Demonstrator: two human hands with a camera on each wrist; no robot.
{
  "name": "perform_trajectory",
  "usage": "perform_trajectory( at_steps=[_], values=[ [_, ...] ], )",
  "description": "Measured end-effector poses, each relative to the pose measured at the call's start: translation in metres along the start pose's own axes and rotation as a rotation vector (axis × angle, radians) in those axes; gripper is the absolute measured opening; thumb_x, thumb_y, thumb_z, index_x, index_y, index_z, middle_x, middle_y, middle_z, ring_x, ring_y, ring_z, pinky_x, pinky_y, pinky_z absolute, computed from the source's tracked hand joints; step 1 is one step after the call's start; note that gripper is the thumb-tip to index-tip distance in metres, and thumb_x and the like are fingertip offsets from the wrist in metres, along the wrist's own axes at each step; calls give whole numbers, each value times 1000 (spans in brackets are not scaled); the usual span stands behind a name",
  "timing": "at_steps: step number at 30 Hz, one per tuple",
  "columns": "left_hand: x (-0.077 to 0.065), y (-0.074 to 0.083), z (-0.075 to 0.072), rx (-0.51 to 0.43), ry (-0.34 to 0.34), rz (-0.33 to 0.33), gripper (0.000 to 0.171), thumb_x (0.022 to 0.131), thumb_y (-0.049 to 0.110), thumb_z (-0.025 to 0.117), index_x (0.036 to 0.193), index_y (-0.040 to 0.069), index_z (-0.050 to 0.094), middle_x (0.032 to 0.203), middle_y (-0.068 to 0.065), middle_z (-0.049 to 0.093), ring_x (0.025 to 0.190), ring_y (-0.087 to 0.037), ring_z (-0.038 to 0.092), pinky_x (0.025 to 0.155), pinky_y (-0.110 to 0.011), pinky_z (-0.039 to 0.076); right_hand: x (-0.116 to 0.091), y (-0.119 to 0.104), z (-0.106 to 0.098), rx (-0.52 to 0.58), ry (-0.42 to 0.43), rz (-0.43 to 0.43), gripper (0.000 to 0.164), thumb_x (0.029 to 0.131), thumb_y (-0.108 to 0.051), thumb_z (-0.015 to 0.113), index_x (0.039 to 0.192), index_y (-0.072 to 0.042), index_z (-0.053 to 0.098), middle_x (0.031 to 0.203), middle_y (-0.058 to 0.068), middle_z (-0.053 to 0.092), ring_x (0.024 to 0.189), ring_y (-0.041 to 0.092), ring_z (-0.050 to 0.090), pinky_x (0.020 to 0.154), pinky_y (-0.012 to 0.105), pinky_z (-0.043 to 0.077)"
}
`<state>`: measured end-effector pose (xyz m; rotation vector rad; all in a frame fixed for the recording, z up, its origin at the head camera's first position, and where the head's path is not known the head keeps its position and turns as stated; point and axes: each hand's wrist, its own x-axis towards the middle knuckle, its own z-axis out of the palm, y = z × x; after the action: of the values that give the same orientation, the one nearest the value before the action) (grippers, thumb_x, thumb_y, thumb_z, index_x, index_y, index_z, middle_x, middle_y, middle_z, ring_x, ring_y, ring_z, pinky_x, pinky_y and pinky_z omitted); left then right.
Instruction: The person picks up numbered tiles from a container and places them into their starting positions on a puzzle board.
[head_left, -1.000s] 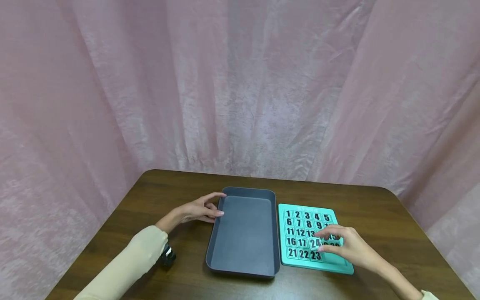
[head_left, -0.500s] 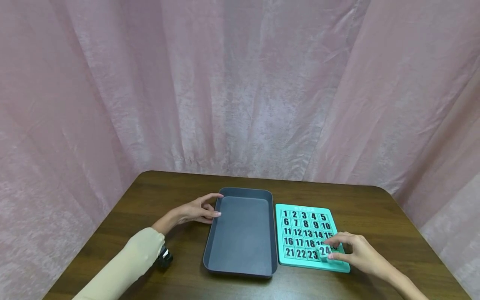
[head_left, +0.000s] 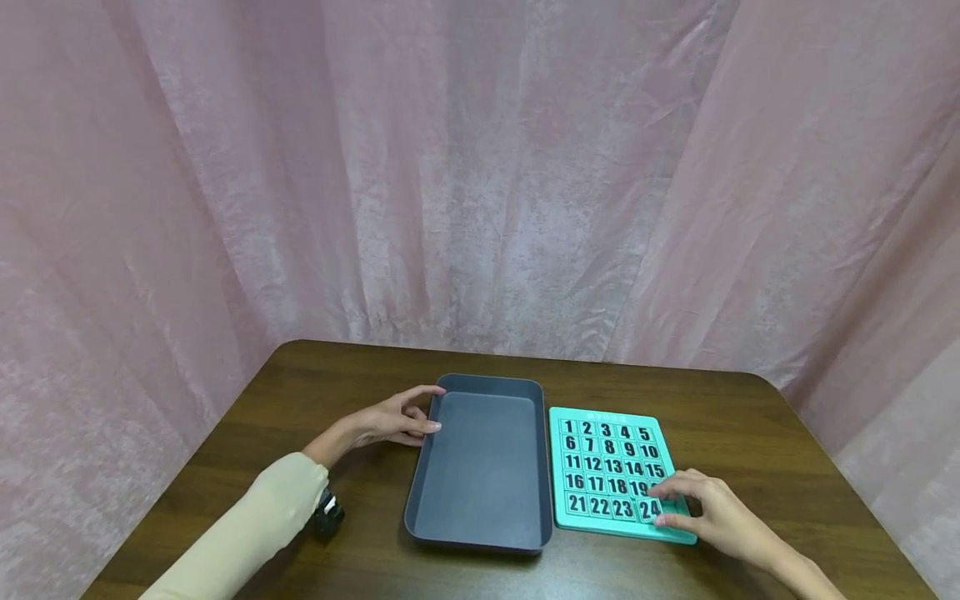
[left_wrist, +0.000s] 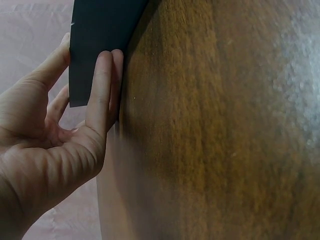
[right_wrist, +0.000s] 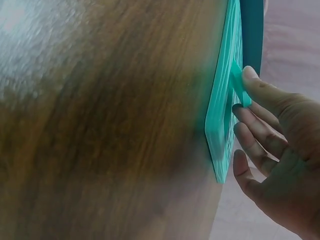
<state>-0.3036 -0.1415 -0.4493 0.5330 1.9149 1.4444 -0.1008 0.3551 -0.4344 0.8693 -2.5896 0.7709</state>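
Observation:
My left hand (head_left: 390, 419) rests against the left side of a dark grey rectangular tray (head_left: 545, 467). Thumb and index finger touch its rim, while straight fingers (left_wrist: 101, 75) lie along the outer wall. To the tray's right is a turquoise number board (head_left: 558, 500) with rows of numbered tiles. Over the board's near right corner, my right hand (head_left: 712, 512) pinches the number tile marked 24 (head_left: 648, 510) between thumb and fingers. Beside tile 23, this tile (right_wrist: 240, 87) stands tilted, one edge down at the board. Part of the row above is hidden behind the fingers.
The brown wooden table (head_left: 360, 517) extends around the tray and board. A pink velvety curtain (head_left: 487, 208) hangs behind its far edge. A black device (head_left: 327, 512) is at the left wrist.
My right hand has brought tile 24 down and right from over the board's middle to the bottom row beside 23. The left hand stays at the tray; the view has shifted slightly.

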Motion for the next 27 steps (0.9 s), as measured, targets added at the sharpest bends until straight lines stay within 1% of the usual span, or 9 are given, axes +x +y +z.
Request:
perform_trajectory(
  at_steps=[6,13,20,23,27],
  values=[
    [0,1,0,2,-10,0,82,95,24,76,161,19,28,97,-7,64,100,-20,68,97,-45,59,2,-3,4,-8,-6,-20,30,75,-13,89,103,-16,76,97,-8,71,88,3,59,69,16,45],
    [-1,0,1,8,-9,1,79,96,23,74,161,21,28,98,-7,64,100,-20,68,97,-44,60,2,-4,6,-7,-35,-15,27,79,-16,88,103,-17,76,97,-8,69,89,3,60,68,17,47],
    [-1,1,-1,17,-13,-2,78,96,21,74,160,21,29,97,-7,64,100,-20,68,97,-44,60,4,-3,5,-48,-49,-35,27,78,-20,89,102,-16,76,96,-10,70,88,3,60,69,16,46],
    [-1,3,-1,26,-20,3,80,96,23,74,161,20,27,97,-8,63,100,-20,67,97,-45,60,6,-3,3,-65,-68,-34,26,80,-22,88,103,-17,76,97,-11,69,89,4,60,69,18,48],
    [0,4,-2,32,-31,4,80,97,23,74,161,19,26,97,-7,64,100,-20,67,97,-44,60,10,-4,-2,-59,-102,-11,21,84,-22,85,103,-18,76,98,-9,69,88,5,61,67,22,52]
  ],
)
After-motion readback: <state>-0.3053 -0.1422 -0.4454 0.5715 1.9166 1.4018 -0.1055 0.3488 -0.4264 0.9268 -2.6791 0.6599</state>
